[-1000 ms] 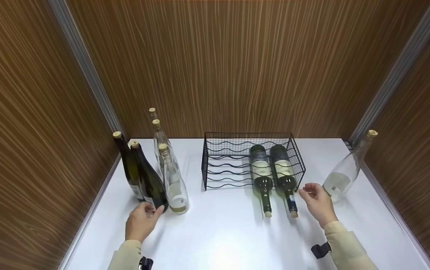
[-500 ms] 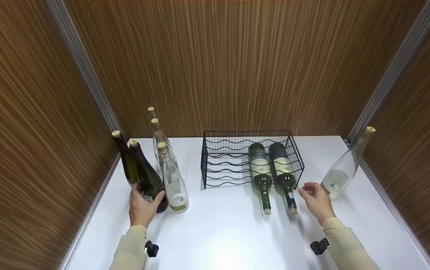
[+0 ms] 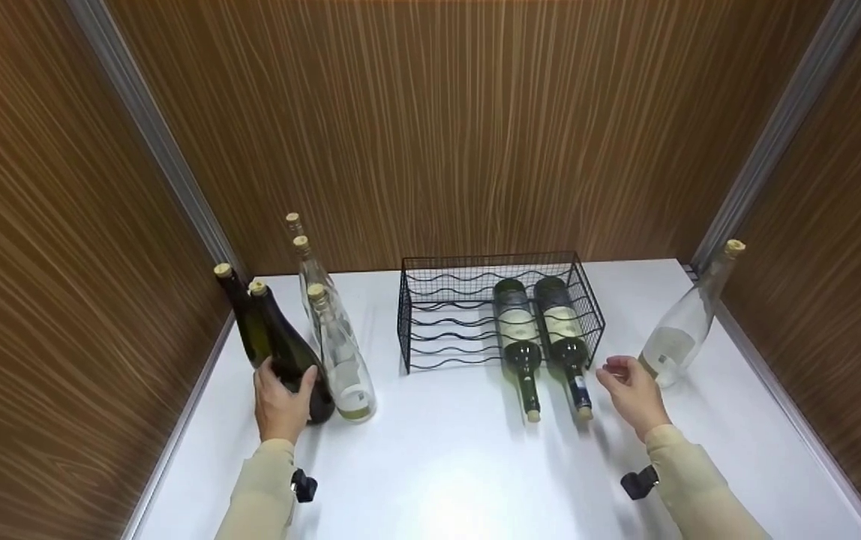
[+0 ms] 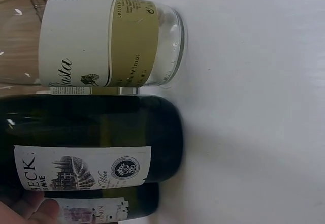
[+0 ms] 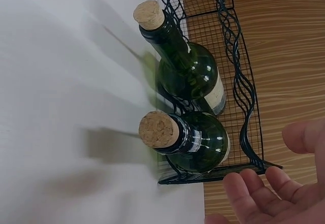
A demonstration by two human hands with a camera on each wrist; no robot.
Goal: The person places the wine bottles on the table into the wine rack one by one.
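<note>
My left hand (image 3: 282,401) is at the front dark wine bottle (image 3: 288,337), thumb on its right side and fingers on its left. The bottle stands upright with a cork in its neck. In the left wrist view, fingertips (image 4: 46,210) show at the lower left, by the white label. A second dark bottle (image 3: 234,300) stands close behind it. My right hand (image 3: 634,394) holds nothing, its fingers loosely bent, between the rack and a clear corked bottle (image 3: 682,330). In the right wrist view its fingers (image 5: 241,193) hang near the rack's end.
Two green wine bottles (image 3: 517,322) lie in a black wire rack (image 3: 404,330), necks toward me, in its right-hand part. Several clear corked bottles (image 3: 348,367) stand right of the dark ones. Wood-patterned panels (image 3: 430,135) enclose the white table (image 3: 445,465).
My left hand has moved forward and up onto the front dark bottle, its thumb and fingers now at either side. The right hand has hardly moved. The head view has shifted slightly.
</note>
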